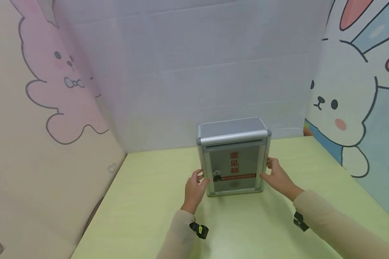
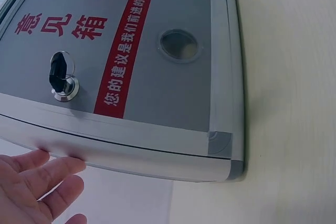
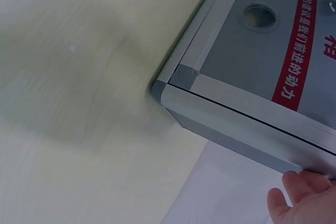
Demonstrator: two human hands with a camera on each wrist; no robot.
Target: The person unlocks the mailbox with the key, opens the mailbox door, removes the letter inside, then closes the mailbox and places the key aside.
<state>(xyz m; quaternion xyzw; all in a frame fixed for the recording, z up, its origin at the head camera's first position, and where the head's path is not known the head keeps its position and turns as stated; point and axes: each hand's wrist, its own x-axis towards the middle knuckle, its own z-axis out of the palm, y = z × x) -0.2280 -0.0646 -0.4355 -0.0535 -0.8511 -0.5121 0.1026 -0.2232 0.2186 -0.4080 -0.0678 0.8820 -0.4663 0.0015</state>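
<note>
A grey metal suggestion box (image 1: pixel 243 158) with a silver frame stands upright on the table, its front facing me. Red Chinese characters and a red strip (image 2: pixel 123 51) mark its door. A key with a black head (image 2: pixel 58 72) sits in the door lock, and a round window (image 2: pixel 179 44) shows lower down. My left hand (image 1: pixel 194 189) is at the box's left side, fingertips touching the side frame and fingers loosely extended. On the opposite side, my right hand (image 1: pixel 278 178) touches the right edge, its thumb by the front frame and fingers along the side.
The pale yellow-green table (image 1: pixel 149 201) spreads around the box. A white cloth wall (image 1: pixel 194 72) rises close behind it. Walls with cartoon rabbits flank the left and right. Black straps (image 1: pixel 199 230) are on both sleeves.
</note>
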